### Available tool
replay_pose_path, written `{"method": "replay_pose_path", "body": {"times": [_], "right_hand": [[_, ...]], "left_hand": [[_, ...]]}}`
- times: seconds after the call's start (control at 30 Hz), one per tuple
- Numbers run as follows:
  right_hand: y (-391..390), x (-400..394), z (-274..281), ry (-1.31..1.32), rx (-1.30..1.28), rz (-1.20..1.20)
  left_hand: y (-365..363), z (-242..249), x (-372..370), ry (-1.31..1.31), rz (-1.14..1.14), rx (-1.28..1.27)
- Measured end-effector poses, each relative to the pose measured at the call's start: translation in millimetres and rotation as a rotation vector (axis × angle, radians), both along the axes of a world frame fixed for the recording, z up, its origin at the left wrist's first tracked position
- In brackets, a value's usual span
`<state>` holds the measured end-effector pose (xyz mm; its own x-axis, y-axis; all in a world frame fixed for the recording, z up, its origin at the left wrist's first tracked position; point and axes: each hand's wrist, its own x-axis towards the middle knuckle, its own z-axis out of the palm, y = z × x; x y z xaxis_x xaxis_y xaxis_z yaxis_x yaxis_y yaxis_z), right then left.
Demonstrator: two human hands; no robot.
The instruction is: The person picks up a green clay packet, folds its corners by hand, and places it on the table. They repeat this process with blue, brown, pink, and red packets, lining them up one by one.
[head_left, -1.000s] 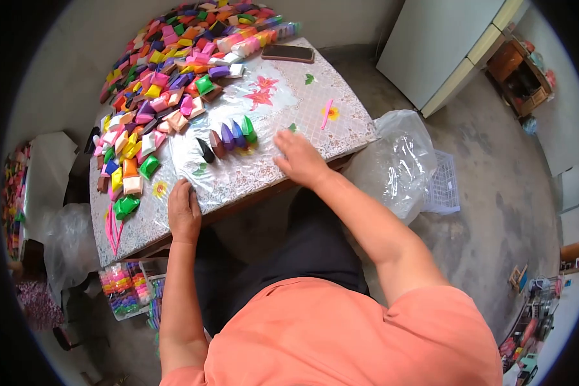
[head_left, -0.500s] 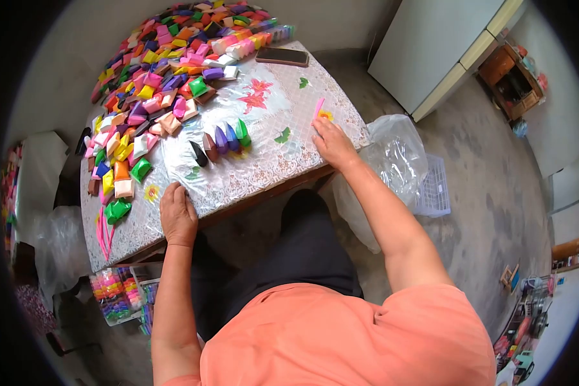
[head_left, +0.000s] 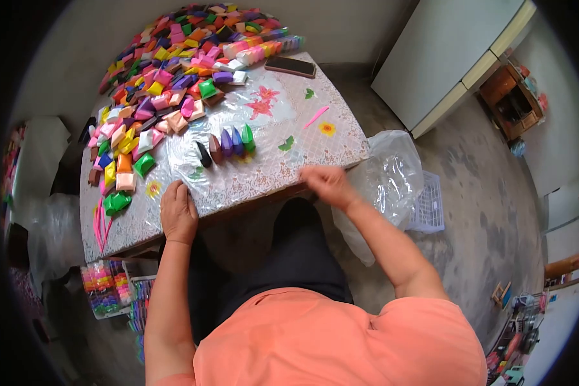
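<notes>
My left hand (head_left: 179, 209) rests on the table's near edge, its fingers lying on the lace-patterned plastic tablecloth (head_left: 264, 170). My right hand (head_left: 330, 184) is over the near right edge, slightly smeared, its fingers curled and hard to make out. Between and beyond the hands stands a short row of wrapped packets: a black packet (head_left: 204, 155), a brown packet (head_left: 216, 148), a purple packet (head_left: 226, 142), a blue packet (head_left: 237, 141) and a green packet (head_left: 248, 137). A thin pink strip (head_left: 316, 117) lies farther back on the right.
A large heap of colourful packets (head_left: 167, 83) covers the table's left and back. A phone (head_left: 290, 66) lies at the back edge. More pink strips (head_left: 100, 226) hang at the left. A clear plastic bag (head_left: 392, 186) and a lilac basket (head_left: 429, 202) are right of the table.
My right hand has left the pink strip and moved back toward the table's near edge; the strip now lies alone at a slant. My left hand stays in place.
</notes>
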<state>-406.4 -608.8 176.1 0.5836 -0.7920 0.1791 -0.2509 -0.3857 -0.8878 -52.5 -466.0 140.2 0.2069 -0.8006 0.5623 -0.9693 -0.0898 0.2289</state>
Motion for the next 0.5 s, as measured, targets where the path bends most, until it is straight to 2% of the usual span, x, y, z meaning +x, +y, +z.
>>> {"method": "replay_pose_path", "body": {"times": [0.07,0.1,0.13,0.2,0.3,0.4,0.47,0.5], "right_hand": [[-47.6,-6.0,-9.3,-0.012,-0.367,-0.229],[-72.3,-4.6,-17.1,0.049,-0.482,-0.318],[-87.7,-2.3,-32.9,0.101,-0.484,-0.405],[-76.1,22.7,-54.1,0.523,-0.837,-0.515],[-0.1,69.8,-16.3,0.146,-0.324,0.186],[55.2,86.8,6.0,0.047,0.264,0.459],[37.4,84.7,5.6,-0.017,0.115,0.262],[18.3,85.9,-0.6,-0.180,-0.009,0.080]], "left_hand": [[0.4,-1.1,1.0,0.009,-0.003,-0.019],[-0.2,-1.6,1.3,0.008,0.007,-0.009],[0.3,1.3,0.2,0.020,0.008,0.003],[-0.1,-3.0,3.2,0.022,-0.012,-0.040],[1.1,-2.7,6.8,0.058,-0.022,-0.019],[6.6,-10.4,8.0,0.117,-0.048,-0.091],[13.8,-15.1,2.7,0.179,-0.030,-0.147],[22.3,-16.9,-1.9,0.161,-0.033,-0.146]]}}
